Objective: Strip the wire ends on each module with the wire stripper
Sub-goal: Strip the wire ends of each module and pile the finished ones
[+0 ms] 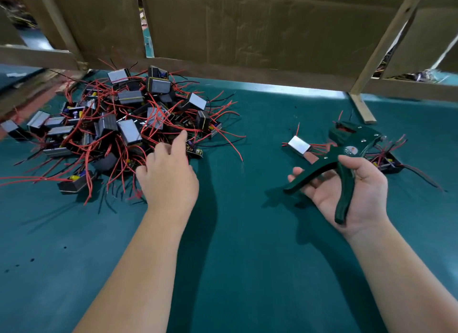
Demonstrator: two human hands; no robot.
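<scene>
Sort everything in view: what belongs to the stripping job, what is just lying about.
Job: wire stripper in right hand; module pile at left hand; few modules on the right.
Lying about: cardboard panels; wooden frame; green table cover.

- On the table point(247, 246), left half: pile of modules point(138, 117), wires tangled and spilling outward.
- At the pile's near right edge: left hand point(171, 176), index finger out over the heap.
- Right of centre, well apart from the pile: wire stripper point(344, 159), in the right hand point(357, 194).
- Just left of the stripper's head: single module point(299, 144), on the table.
- Behind the right hand: another module point(390, 163).
- Behind everything: cardboard wall point(247, 27), on a wooden frame point(361, 107).
</scene>
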